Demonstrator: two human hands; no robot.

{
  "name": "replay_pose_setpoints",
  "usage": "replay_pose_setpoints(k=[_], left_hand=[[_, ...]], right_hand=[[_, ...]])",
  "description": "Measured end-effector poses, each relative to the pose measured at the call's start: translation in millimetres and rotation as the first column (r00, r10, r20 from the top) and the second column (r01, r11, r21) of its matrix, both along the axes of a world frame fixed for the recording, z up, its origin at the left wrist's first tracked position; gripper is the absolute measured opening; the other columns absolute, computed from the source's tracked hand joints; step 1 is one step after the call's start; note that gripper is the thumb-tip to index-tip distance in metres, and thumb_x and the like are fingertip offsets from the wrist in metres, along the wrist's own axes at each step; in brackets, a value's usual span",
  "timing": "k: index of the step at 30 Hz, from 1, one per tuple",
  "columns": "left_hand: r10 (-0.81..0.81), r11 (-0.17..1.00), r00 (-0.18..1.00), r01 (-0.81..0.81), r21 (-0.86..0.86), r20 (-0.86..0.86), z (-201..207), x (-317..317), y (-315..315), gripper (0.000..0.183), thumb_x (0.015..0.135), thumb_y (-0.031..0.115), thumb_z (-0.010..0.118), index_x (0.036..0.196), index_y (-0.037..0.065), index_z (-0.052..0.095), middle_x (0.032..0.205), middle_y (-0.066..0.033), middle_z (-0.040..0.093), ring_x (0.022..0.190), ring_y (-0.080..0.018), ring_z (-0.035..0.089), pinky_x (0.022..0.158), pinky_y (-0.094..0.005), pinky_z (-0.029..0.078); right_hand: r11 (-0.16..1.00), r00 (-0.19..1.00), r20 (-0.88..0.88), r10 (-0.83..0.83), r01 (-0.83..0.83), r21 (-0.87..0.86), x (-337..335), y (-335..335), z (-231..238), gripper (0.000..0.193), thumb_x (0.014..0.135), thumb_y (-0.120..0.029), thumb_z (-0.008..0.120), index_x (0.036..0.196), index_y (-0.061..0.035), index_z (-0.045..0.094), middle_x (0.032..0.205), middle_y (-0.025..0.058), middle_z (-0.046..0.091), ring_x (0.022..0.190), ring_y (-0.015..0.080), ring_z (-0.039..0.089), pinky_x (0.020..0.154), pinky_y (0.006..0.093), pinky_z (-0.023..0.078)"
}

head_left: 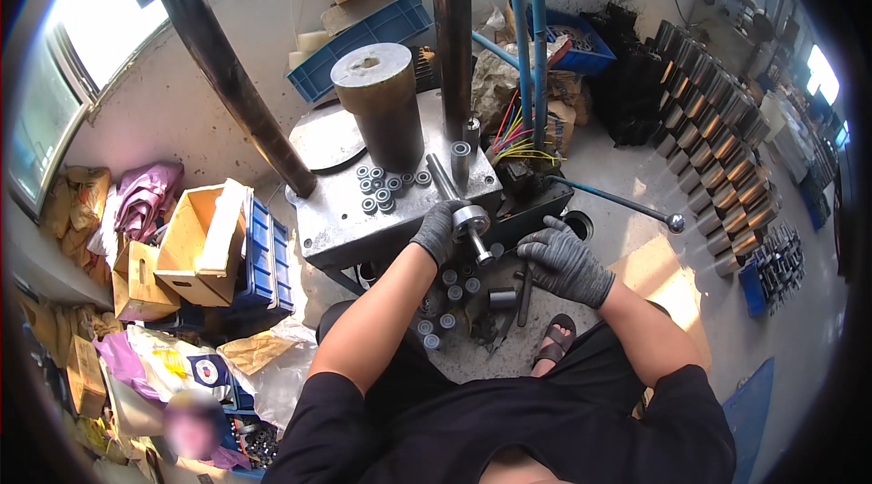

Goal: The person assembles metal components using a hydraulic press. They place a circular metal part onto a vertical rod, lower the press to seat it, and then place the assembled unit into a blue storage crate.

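Observation:
My left hand (436, 233), in a grey knit glove, is closed round a steel shaft (442, 177) with a round collar (470, 221) near its lower end. The shaft slants over the front right edge of a metal press table (341, 228). My right hand (569, 262), gloved alike, hovers to the right of the shaft, fingers stretched out and apart from it. No object shows in that hand. Several small ball bearings (377, 184) lie on the table left of the shaft. A short metal sleeve (460, 164) stands behind it.
A large steel cylinder (374, 93) stands on the table between dark press columns (241, 84). A ball-ended lever (627, 202) juts out at right. Small cylindrical parts (450, 293) and a dark bar (525, 295) lie below my hands. Stacked metal cylinders (718, 148) fill the right.

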State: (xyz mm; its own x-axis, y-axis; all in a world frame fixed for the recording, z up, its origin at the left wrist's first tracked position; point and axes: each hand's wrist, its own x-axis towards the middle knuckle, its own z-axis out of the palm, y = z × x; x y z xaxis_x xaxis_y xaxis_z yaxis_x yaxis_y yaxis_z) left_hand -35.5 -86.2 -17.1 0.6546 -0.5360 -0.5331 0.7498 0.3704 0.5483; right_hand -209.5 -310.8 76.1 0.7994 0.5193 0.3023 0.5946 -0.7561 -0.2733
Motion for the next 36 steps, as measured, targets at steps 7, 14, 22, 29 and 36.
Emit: replay_pose_setpoints(k=[7,14,22,29,36], left_hand=[[0.018,1.0,1.0,-0.018,0.002,0.021,-8.0,-35.8,5.6,0.014,0.094,0.013,0.064,0.1,0.001,0.064,0.096,-0.0206,0.074,0.083,-0.0345,0.075,0.081,-0.0487,0.066],[-0.163,0.973,0.959,0.117,0.199,0.231,16.9,-123.0,-4.5,0.042,0.094,0.02,0.078,0.129,0.008,0.059,0.11,-0.007,0.07,0.098,-0.02,0.07,0.089,-0.0371,0.06],[-0.289,0.957,0.733,0.225,0.181,0.615,54.6,-109.5,-6.5,0.057,0.099,0.019,0.072,0.15,0.004,0.051,0.135,-0.0103,0.064,0.125,-0.0186,0.06,0.108,-0.0337,0.05],[-0.269,0.938,0.669,0.019,0.346,0.693,63.3,-89.5,-2.5,0.042,0.087,0.006,0.081,0.127,0.001,0.069,0.11,-0.0054,0.074,0.099,-0.0145,0.068,0.092,-0.0288,0.057],[-0.444,0.717,0.321,-0.432,0.547,0.836,71.3,-81.5,10.8,0.034,0.076,0.013,0.089,0.106,0.003,0.075,0.094,-0.0077,0.077,0.081,-0.0151,0.072,0.082,-0.031,0.058]], right_hand=[[1.0,0.957,-0.291,0.02,-0.014,0.021,12.0,-17.5,-46.9,0.025,0.089,-0.021,0.075,0.108,-0.0046,0.074,0.1,0.0158,0.072,0.094,0.0365,0.071,0.084,0.0456,0.058],[0.617,0.771,-0.633,-0.066,0.53,0.582,10.6,12.9,-72.2,0.033,0.103,-0.027,0.069,0.124,-0.0019,0.07,0.116,0.0104,0.074,0.106,0.0208,0.071,0.096,0.0352,0.056],[-0.115,0.448,-0.696,0.562,0.875,0.47,24.6,36.9,-76.2,0.061,0.102,-0.065,0.058,0.132,-0.0126,0.065,0.112,0.0052,0.074,0.097,0.0183,0.072,0.085,0.0357,0.062],[0.076,0.552,-0.717,0.427,0.768,0.636,37.7,32.2,-57.8,0.073,0.102,-0.069,0.053,0.143,-0.0086,0.063,0.127,0.0061,0.07,0.109,0.0161,0.068,0.095,0.0326,0.057],[0.266,0.596,-0.743,0.305,0.696,0.667,7.1,15.7,-31.9,0.074,0.106,-0.065,0.046,0.128,0.0017,0.068,0.078,0.0107,0.071,0.087,0.0162,0.069,0.083,0.0335,0.054]])
